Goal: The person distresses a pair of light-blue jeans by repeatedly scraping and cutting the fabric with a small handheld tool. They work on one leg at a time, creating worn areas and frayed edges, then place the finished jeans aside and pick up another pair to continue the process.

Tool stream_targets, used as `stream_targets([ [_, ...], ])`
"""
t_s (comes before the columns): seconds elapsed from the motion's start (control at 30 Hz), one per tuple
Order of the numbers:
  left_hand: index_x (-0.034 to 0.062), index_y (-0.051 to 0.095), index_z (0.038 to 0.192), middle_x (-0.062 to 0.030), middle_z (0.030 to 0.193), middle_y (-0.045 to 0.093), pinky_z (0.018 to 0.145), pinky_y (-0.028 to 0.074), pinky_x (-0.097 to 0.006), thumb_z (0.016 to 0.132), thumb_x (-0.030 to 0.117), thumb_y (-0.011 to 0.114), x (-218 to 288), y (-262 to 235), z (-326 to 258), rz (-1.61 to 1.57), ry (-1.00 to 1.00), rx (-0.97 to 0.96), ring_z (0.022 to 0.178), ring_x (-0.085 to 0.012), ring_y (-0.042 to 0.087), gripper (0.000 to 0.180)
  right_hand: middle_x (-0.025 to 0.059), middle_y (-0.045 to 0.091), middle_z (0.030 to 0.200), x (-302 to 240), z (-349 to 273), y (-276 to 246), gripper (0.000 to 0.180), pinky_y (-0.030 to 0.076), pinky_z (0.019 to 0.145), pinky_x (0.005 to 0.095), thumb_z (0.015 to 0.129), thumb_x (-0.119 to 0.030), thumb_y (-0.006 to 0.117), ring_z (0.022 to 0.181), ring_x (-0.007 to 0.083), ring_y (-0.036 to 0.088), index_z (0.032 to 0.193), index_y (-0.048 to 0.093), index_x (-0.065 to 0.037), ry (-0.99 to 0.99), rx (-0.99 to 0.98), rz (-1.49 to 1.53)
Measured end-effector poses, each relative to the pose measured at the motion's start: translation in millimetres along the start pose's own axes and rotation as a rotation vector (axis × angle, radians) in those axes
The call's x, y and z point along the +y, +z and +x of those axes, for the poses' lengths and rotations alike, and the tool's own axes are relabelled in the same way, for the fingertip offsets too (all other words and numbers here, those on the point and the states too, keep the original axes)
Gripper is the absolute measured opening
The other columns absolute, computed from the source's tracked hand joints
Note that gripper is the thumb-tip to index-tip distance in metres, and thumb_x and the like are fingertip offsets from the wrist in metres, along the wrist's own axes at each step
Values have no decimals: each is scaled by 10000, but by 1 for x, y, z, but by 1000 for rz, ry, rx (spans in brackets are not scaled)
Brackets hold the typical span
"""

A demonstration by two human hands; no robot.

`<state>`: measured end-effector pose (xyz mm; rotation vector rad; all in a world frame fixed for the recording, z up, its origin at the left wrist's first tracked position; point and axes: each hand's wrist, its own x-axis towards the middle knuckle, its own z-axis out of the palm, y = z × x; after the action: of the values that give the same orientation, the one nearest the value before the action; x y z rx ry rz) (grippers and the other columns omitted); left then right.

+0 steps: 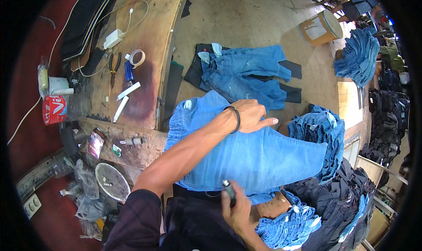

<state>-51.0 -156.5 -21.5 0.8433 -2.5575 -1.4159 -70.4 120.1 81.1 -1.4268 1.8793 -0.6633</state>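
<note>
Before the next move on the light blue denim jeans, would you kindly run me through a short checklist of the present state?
1. Left hand flat on the light blue denim jeans: ok.
2. Right hand gripping the small dark handheld tool: ok.
3. Tool tip touching the denim: cannot tell.
4. Jeans spread flat under the left hand: ok.
5. Stack of folded blue jeans apart from the hands: ok.

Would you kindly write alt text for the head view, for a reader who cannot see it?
A person's left hand presses flat on light blue jeans spread on a table, while the right hand holds a small dark tool at the near edge. More jeans lie beyond, stacks sit to the right, and pliers and tape rest to the left.
</note>
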Motion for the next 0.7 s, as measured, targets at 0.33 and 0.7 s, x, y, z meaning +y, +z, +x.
stream_targets([
  [0.33,-41,701,691,-278,615,613,622,514,-553,1034,672,476,-2,0,0,-49,-7,6,625,-461,645,823,211,644,1006,18,-3,34,470,517,686,421,1018,-112,644,785,336,632,1432,528,78,62,229,-19],
  [0.7,-28,666,680,-261,632,618,616,496,-549,1030,665,501,-3,-2,-2,55,105,44,632,-457,635,794,253,712,989,15,3,45,444,576,672,447,966,-89,717,790,413,721,1348,558,74,-47,315,-139],
])
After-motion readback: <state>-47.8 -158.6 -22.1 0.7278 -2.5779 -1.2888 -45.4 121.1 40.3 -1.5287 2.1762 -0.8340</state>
